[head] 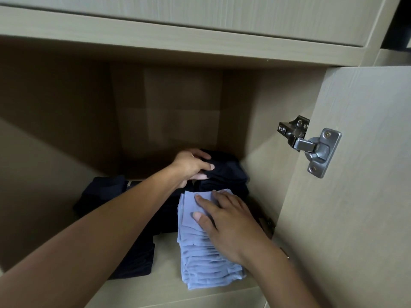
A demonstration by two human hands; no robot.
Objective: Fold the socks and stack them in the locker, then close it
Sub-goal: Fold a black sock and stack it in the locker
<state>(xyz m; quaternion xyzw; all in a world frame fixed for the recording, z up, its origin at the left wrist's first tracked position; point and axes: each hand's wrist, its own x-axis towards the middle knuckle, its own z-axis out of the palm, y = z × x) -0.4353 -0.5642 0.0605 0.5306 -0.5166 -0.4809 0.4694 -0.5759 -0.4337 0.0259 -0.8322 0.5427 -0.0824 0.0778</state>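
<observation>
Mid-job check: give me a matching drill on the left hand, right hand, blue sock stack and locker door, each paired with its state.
1 left hand
2 right hand
3 blue sock stack
4 locker door

A swung open
B grips dark socks at the back
C lies flat on the blue stack
D sits at the shelf front

Pairs: 1-B, 2-C, 3-D, 4-A
</observation>
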